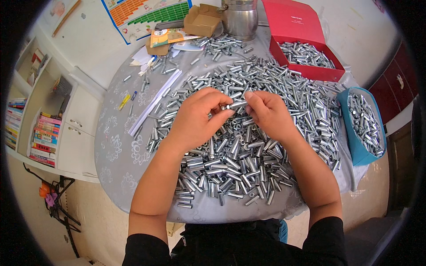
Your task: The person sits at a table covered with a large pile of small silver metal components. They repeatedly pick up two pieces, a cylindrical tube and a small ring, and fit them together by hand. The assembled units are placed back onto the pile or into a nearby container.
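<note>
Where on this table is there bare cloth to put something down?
The grey cloth on the left, between the white strips and the near edge, lies bare. The middle is crowded with metal tubes, under both hands, across to the blue box.

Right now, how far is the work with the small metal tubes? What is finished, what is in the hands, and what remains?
Done: the red box and the blue box each already hold many metal tubes. In hand: the left hand and right hand hold one tube between their fingertips. Left: a large pile of tubes covers the grey tablecloth, so most seems undone.
</note>
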`<state>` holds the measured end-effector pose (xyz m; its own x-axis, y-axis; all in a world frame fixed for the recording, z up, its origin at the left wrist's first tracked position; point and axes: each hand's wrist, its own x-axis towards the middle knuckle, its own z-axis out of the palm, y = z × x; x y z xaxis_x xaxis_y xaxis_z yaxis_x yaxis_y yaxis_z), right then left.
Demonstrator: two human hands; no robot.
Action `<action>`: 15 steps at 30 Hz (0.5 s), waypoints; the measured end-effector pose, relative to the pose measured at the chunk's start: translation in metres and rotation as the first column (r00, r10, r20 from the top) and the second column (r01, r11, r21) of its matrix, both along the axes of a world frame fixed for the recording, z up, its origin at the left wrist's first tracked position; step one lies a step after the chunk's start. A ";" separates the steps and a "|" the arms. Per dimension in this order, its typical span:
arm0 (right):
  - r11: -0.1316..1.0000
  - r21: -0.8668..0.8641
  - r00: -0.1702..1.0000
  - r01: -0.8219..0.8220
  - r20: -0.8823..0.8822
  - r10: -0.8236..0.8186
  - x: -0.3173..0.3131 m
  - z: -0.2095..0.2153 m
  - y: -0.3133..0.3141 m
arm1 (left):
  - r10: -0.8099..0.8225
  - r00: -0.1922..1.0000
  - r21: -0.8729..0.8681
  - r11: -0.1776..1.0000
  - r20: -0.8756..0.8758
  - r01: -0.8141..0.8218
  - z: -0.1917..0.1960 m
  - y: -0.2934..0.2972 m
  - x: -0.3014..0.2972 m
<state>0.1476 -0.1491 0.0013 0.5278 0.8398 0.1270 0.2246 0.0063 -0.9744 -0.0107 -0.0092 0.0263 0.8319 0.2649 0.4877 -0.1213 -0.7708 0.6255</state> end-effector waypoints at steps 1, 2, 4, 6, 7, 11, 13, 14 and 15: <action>1.000 0.008 0.999 0.000 -0.050 0.000 0.001 -0.002 0.000 | 0.003 1.000 -0.005 1.000 0.016 -0.003 0.002 -0.002 0.000; 1.000 0.001 0.994 -0.009 -0.112 0.009 0.001 0.000 0.000 | 0.006 0.999 -0.009 1.000 0.032 -0.006 0.002 -0.003 0.000; 0.999 -0.012 0.972 -0.031 -0.235 0.027 0.000 0.005 -0.001 | 0.015 0.998 0.037 0.999 0.054 -0.017 -0.002 0.001 0.001; 0.999 0.023 0.967 -0.035 -0.252 0.040 0.000 0.005 0.000 | 0.012 0.998 0.099 0.995 0.068 -0.019 -0.003 0.004 0.000; 0.999 0.040 0.965 -0.034 -0.259 0.043 0.000 0.004 0.000 | 0.000 0.997 0.136 0.991 0.072 -0.010 -0.003 0.006 0.000; 0.997 0.054 0.959 -0.056 -0.276 0.069 0.000 0.006 -0.001 | 0.018 0.996 -0.117 0.993 0.086 -0.008 0.000 -0.006 0.001; 0.999 0.032 0.966 -0.042 -0.254 0.049 -0.002 0.004 0.001 | 0.020 0.997 -0.043 0.999 0.072 -0.017 0.000 -0.004 0.000; 0.998 0.034 0.966 -0.051 -0.253 0.058 -0.002 0.003 0.001 | 0.024 0.998 -0.005 1.000 0.065 -0.024 0.000 -0.003 0.000; 0.998 0.036 0.965 -0.060 -0.253 0.067 -0.001 0.002 0.001 | 0.027 0.997 0.008 1.000 0.068 -0.028 -0.001 -0.003 0.000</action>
